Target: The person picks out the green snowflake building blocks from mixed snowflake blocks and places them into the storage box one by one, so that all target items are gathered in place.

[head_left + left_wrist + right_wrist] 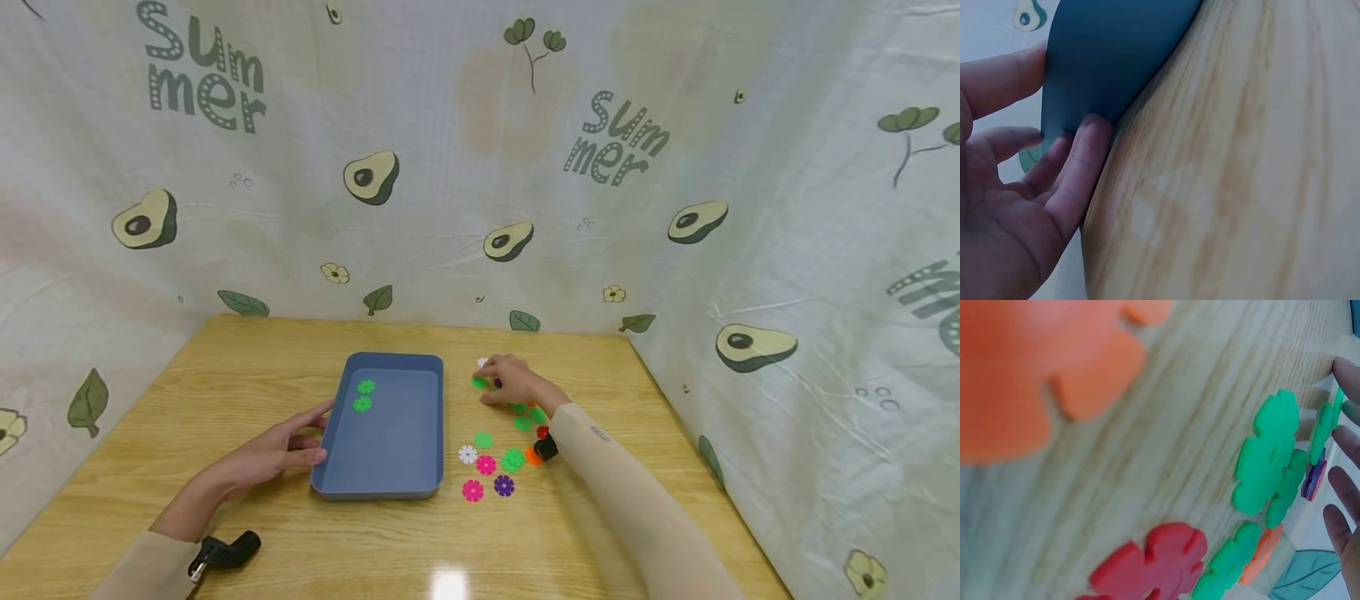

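On the table stands a blue-grey tray [386, 497] with two green snowflake discs [365, 387] lying inside, towards its left wall. My left hand [279, 447] touches the tray's left side from outside; the left wrist view shows its fingertips against the wall [1094, 56], the fingers fairly straight. To the right of the tray, my right hand [517, 383] reaches over a scatter of snowflake discs. Its fingertips are at a green disc [479, 383] at the far end. In the right wrist view the fingers [1344, 484] are spread beside green discs [1267, 453] and a purple one [1314, 478].
Nearer the front lie pink discs [473, 491], a purple disc [504, 486], a white disc [468, 454] and several green ones [513, 460]. A red disc [1154, 562] and an orange disc [1016, 375] lie below the right wrist. A printed cloth [450, 208] hangs around the table.
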The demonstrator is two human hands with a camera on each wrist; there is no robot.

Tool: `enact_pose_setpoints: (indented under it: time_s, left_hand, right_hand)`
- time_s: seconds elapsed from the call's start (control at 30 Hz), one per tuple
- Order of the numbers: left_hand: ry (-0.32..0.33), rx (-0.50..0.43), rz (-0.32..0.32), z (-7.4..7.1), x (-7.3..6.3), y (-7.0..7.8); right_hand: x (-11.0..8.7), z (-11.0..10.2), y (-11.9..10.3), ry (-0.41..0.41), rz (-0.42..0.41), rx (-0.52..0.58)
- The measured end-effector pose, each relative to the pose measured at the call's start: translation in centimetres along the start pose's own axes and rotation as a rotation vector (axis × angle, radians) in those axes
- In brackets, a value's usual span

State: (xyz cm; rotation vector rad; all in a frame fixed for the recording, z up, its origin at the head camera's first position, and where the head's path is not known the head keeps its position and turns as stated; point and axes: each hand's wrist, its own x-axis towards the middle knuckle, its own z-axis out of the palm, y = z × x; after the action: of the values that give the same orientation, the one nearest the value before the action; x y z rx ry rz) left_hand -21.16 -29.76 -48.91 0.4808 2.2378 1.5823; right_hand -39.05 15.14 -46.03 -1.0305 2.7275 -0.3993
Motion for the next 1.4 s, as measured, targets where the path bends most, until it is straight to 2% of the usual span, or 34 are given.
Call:
enact_pose_setpoints:
  time_s: [0.4,0.83,1.17,1.4]
  left_hand:
    - [0.001,-0.011,-0.004,-0.09,0.02,-0.17]
    - [-0.009,-0.007,0.010,-0.04,0.00,-0.12]
    - [-0.009,0.001,0.017,-0.11,-0.02,-0.08]
    - [-0.008,0.003,0.009,-0.11,0.02,0.02]
  right_hand:
    - [0.19,0.18,-0.34,0.020,-0.072,0.003]
    - [0.30,0.16,-0.58,0.002,-0.103,-0.020]
    - [0.38,0.01,-0.67,-0.010,-0.136,0.031]
    - [0.51,0.05,-0.78,0.020,-0.165,-0.047]
